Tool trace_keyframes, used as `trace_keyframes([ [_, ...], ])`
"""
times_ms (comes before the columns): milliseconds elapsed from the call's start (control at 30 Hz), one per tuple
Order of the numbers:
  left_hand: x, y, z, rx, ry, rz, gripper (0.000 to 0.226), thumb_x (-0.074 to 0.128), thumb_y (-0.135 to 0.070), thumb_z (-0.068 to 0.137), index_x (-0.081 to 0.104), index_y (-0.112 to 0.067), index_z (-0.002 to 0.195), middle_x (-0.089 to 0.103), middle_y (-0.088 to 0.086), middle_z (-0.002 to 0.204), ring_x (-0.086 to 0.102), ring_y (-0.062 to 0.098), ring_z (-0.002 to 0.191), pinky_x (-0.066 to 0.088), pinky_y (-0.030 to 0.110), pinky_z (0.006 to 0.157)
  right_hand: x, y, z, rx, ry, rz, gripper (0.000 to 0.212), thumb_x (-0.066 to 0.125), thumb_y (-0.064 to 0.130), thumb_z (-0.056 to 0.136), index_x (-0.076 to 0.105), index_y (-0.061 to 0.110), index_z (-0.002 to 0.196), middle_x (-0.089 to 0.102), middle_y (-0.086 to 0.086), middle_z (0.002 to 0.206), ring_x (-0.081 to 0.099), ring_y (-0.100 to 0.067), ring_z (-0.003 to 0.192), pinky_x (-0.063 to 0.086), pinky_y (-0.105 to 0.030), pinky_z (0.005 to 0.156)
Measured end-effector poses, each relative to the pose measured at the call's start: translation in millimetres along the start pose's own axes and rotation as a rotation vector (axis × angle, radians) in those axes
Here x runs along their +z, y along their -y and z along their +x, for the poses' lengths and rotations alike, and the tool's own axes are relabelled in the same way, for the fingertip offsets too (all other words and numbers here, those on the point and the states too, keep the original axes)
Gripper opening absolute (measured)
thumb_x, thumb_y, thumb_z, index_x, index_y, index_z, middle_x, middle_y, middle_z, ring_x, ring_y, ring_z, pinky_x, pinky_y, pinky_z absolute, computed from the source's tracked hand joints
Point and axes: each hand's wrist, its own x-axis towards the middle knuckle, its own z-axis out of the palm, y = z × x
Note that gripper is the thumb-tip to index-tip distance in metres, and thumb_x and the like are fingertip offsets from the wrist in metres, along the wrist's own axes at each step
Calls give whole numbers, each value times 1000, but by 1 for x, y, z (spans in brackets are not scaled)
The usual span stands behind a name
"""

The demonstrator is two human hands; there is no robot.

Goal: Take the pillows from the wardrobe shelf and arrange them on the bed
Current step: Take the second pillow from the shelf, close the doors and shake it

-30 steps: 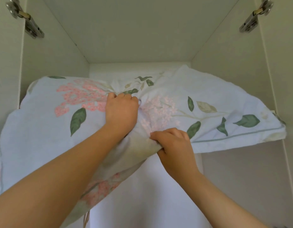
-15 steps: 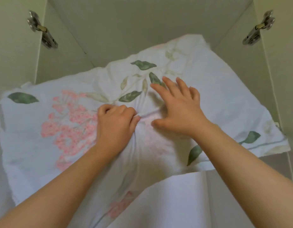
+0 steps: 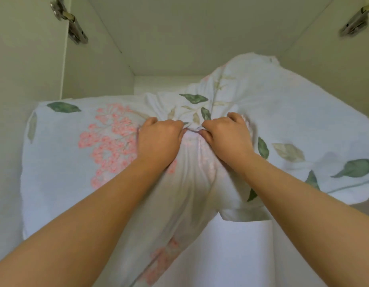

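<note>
A white pillow (image 3: pixel 293 121) printed with pink blossoms and green leaves fills the wardrobe compartment, its front half hanging out past the shelf edge. My left hand (image 3: pixel 158 139) is clenched on a bunch of the pillow's cover at its middle. My right hand (image 3: pixel 227 135) grips the same bunched fabric just to the right, knuckles nearly touching the left hand. The cover is pinched into folds between both fists, and the pillow's right part rises up toward the back wall.
The wardrobe's cream side walls (image 3: pixel 100 65) and ceiling close in tightly around the pillow. Metal door hinges sit at the upper left (image 3: pixel 72 27) and upper right (image 3: pixel 355 21). A white panel (image 3: pixel 241 255) shows below the pillow.
My right hand, flat and open on the pillow half a second ago, has closed on the cover beside my left hand. The pillow has bunched up and slid forward.
</note>
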Motion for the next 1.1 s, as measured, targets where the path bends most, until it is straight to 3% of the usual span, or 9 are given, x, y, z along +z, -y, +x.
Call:
trace_keyframes([
  [67,-4,2,-1,0,-92,25,35,43,-30,81,59,-13,56,62,6,47,54,26,38,43,21,49,3,2,0,-31,-130,34,29,49,25,91,60,4,74,65,-16,69,62,-36,67,43,-40,78],
  [133,-6,5,-8,26,-170,28,34,43,-29,80,55,-13,53,57,3,44,52,23,36,36,19,41,-1,7,-7,-24,-228,16,31,50,25,85,57,4,63,60,-14,55,58,-33,50,44,-34,58],
  [300,-16,2,-39,24,-218,24,37,40,-35,85,58,-17,57,60,-1,48,57,17,41,35,18,37,-12,19,-35,-64,-243,30,37,37,30,85,58,6,65,64,-14,58,60,-30,51,44,-31,54],
  [433,-23,-8,-85,-3,-126,-175,45,34,-39,88,63,-13,65,64,4,53,60,23,43,41,22,36,-16,37,-81,-62,-204,-12,37,39,32,85,55,10,59,62,-8,50,59,-27,42,42,-23,46],
  [500,-28,-17,-109,-14,41,-331,52,29,-45,89,66,-9,79,69,11,67,65,30,58,50,32,48,-23,46,-111,-10,-77,38,38,39,34,88,54,10,63,63,-11,56,61,-29,48,34,-23,44],
  [600,-31,-35,-148,20,205,-493,60,24,-51,87,64,-7,83,69,15,80,65,34,73,49,38,61,-29,55,-161,163,207,203,35,32,43,96,47,16,79,67,-13,89,63,-32,85,27,-30,59],
  [733,-29,-65,-195,62,425,-544,53,23,-52,92,59,-12,95,67,8,102,60,29,98,44,36,76,-30,62,-222,251,299,195,51,23,51,93,55,12,93,67,-12,100,62,-31,97,42,-34,70],
  [900,-25,-113,-256,76,621,-529,39,29,-42,97,57,-15,97,65,4,106,58,24,105,43,34,77,-29,57,-295,395,564,227,31,34,42,97,46,18,81,66,-11,99,60,-30,97,37,-33,67],
  [1100,-32,-156,-342,-59,890,-643,42,24,-41,99,58,-16,96,64,3,101,57,20,97,40,30,77,-22,62,-385,435,749,383,32,38,39,96,39,18,71,59,-5,75,53,-23,72,34,-30,59],
])
